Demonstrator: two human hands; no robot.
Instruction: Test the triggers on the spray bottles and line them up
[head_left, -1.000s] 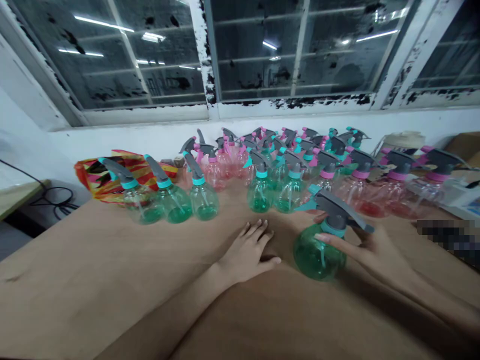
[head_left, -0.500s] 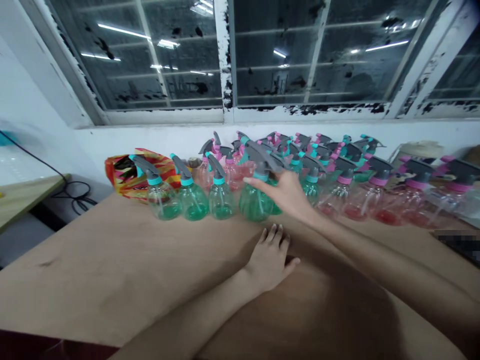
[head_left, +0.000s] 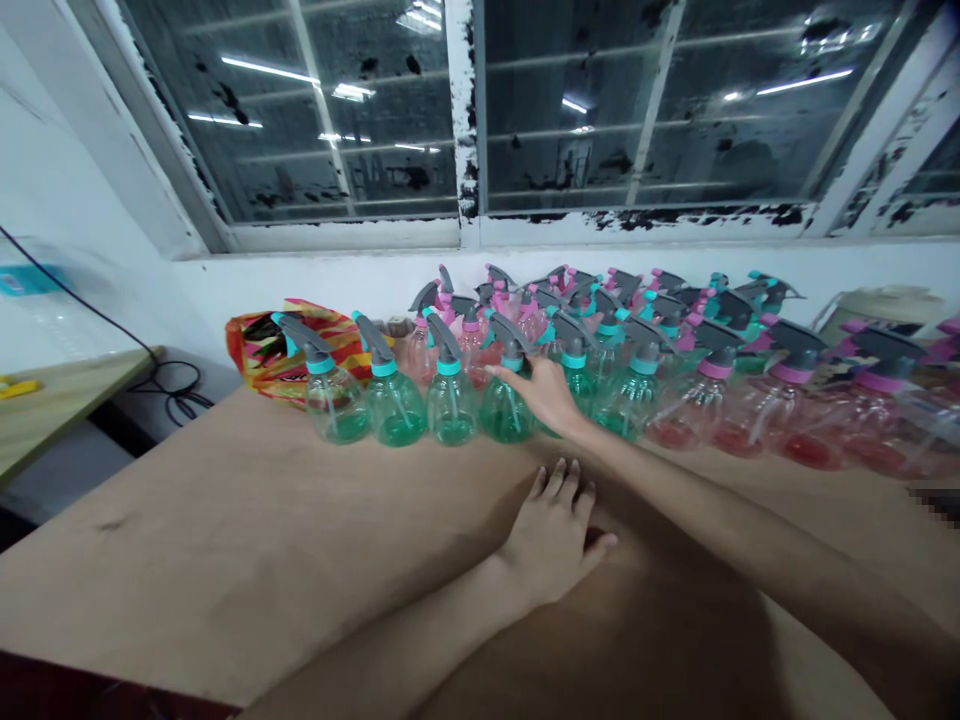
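Note:
My right hand (head_left: pixel 550 393) is at the neck of a spray bottle (head_left: pixel 508 418) with green liquid, a turquoise collar and a grey trigger head. Its thumb lies across the front of the bottle, while the other fingers are partly hidden behind. That bottle stands upright on the wooden table (head_left: pixel 300 540), in line with three similar green spray bottles (head_left: pixel 400 415) on its left. Nearer to me, my left hand (head_left: pixel 551 530) rests flat on the tabletop, fingers spread, holding nothing.
Spray bottles with pink collars and red liquid (head_left: pixel 739 420) continue the front row to the right. Several more crowd behind. A red and yellow bag (head_left: pixel 277 350) sits at the back left. Beyond the table's left edge are a black cable (head_left: pixel 180 385) and another table (head_left: pixel 82 400).
The green spray bottle in my right hand has moved slightly away from me and now stands in line with the others. My left hand stays flat on the table. The view has shifted slightly.

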